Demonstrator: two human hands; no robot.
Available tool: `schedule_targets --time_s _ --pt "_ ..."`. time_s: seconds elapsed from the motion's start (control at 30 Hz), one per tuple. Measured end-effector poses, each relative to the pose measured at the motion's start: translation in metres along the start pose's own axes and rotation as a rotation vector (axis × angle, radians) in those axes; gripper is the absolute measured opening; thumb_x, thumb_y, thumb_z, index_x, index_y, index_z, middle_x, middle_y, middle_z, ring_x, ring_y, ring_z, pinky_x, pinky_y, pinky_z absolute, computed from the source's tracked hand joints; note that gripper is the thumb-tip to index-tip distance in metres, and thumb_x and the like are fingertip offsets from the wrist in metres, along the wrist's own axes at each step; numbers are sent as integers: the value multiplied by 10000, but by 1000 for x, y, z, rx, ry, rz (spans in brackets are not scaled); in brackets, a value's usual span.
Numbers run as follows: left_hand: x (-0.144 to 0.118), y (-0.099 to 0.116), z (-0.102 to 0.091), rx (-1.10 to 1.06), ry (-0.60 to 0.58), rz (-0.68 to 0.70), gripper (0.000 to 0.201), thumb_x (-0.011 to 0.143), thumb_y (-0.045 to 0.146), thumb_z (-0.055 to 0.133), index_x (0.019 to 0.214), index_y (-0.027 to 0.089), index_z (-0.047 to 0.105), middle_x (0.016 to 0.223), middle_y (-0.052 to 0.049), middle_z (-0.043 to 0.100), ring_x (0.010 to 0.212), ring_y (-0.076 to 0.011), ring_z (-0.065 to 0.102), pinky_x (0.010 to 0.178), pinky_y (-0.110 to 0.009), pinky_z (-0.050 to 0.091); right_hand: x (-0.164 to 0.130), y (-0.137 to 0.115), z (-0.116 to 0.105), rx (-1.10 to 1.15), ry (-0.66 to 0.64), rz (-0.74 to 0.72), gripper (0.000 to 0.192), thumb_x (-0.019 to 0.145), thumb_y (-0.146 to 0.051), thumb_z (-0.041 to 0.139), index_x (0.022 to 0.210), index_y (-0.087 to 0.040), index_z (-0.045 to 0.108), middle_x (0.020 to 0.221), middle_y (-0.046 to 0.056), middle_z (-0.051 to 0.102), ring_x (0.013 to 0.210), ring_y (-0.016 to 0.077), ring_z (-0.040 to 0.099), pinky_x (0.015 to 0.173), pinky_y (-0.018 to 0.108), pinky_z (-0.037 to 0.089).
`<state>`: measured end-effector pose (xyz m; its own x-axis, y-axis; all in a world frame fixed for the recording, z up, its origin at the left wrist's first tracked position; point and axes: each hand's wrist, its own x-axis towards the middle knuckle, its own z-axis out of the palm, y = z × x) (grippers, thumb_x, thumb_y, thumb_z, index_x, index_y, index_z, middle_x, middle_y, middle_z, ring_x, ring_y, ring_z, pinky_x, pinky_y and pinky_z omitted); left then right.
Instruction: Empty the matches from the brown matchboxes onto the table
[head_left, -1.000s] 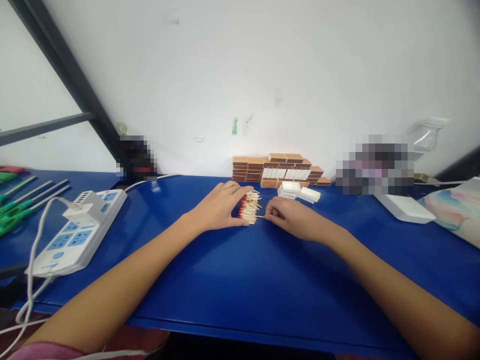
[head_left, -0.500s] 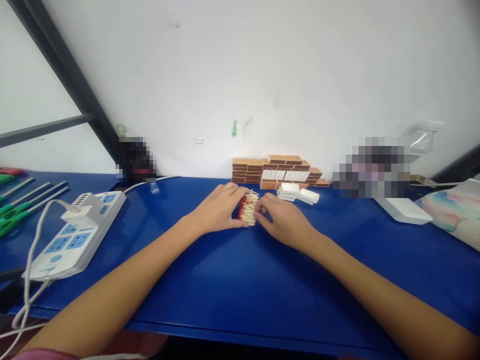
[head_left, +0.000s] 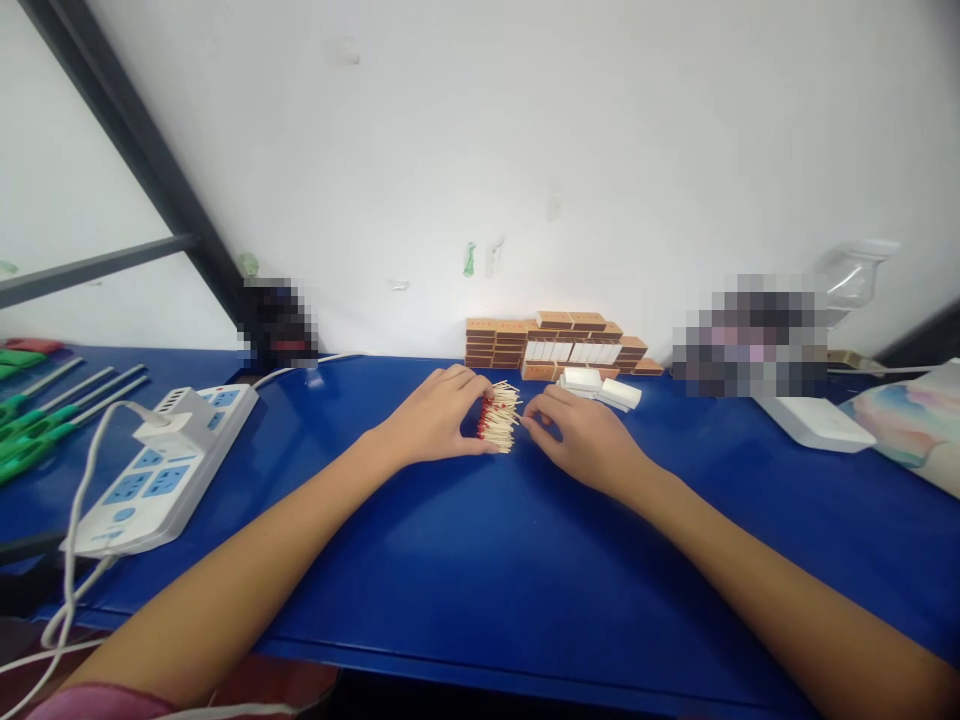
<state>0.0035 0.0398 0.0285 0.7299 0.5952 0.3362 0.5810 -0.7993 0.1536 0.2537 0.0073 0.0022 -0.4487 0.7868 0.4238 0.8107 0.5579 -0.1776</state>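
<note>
A pile of wooden matches (head_left: 501, 420) with red heads to the left lies on the blue table, some sticks jutting out to the right. My left hand (head_left: 439, 415) is curved around the head side of the pile, thumb at its near edge and fingers at its far edge, gripping it. To the right, my right hand (head_left: 574, 430) has its thumb and index finger brought together at the stick ends. Whatever is between those fingertips is too small to make out. Behind the hands stand stacked brown matchboxes (head_left: 510, 350), with white box trays (head_left: 583, 380) in front of them.
On the left lie a white power strip (head_left: 169, 500) with cables and green-handled tools (head_left: 45, 440). A white box (head_left: 814, 424) and a patterned item (head_left: 911, 420) sit at the right. The white wall (head_left: 480, 180) rises behind the blue table (head_left: 465, 570).
My right hand has drawn slightly right, away from the pile, and more of the stick ends shows. My left hand stays around the matches. The whole view has shifted a little.
</note>
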Motion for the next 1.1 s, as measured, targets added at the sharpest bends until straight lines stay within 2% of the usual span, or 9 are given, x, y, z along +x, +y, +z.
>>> schedule_targets --time_s 0.1,0.17,0.3,0.4,0.5,0.63,0.87,1.0,1.1 --pt "2 -3 -3 -18 42 3 468 878 535 764 1178 230 575 1210 -77 676 1149 -279 613 1015 -443 482 -1 3 -1 -24 0 -7 192 1033 -271 496 926 -210 644 888 59 663 746 201 617 645 321 401" --pt "7 -8 -8 -16 120 -4 397 927 485 715 1202 233 577 1235 -83 667 1175 -273 603 1035 -444 482 -1 3 -2 -51 2 -16 205 1038 -274 488 925 -206 644 897 65 671 746 205 620 638 326 396" --pt "25 -26 -21 44 294 -72 389 965 420 659 1286 225 557 1319 -105 640 1246 -286 566 1075 -460 462 -1 2 -3 -98 7 -31 193 1043 -274 484 961 -207 645 931 77 693 762 215 636 640 329 397" --pt "46 -40 -26 142 240 -86 421 973 375 640 1341 195 542 1376 -132 622 1294 -311 538 1097 -478 434 -1 2 -3 -100 9 -46 169 1046 -268 488 1029 -202 642 969 82 706 787 217 651 656 329 409" --pt "69 -52 -25 243 134 -113 472 978 349 630 1402 179 511 1425 -147 595 1335 -326 505 1106 -487 414 -2 2 -3 -119 -3 -53 179 1055 -268 479 1024 -198 641 966 83 705 790 215 651 655 329 407" --pt "93 -64 -17 270 73 -156 372 963 336 652 1279 150 595 1274 -157 652 1201 -326 571 1041 -477 448 -1 2 -5 -134 -24 -41 196 1064 -270 466 1017 -199 642 979 84 714 801 216 657 667 330 413" --pt "105 -72 -16 297 -17 -235 308 891 383 748 1071 144 679 1177 -143 649 1118 -312 594 962 -427 481 0 2 -6 -145 -23 -32 208 1058 -254 471 985 -188 655 966 83 715 793 214 653 651 329 388" --pt "113 -72 -21 274 -108 -303 332 828 360 812 1064 155 700 1059 -104 707 944 -256 649 819 -340 491 0 3 -6 -153 -31 -25 220 1060 -256 480 976 -184 670 960 78 713 799 206 654 649 317 376" --pt "118 -69 -28 255 -144 -347 359 789 378 845 1027 143 716 1008 -108 725 893 -249 656 769 -315 466 0 5 -7 -164 -24 -15 206 1053 -253 497 978 -183 676 953 66 714 803 204 657 641 315 374"
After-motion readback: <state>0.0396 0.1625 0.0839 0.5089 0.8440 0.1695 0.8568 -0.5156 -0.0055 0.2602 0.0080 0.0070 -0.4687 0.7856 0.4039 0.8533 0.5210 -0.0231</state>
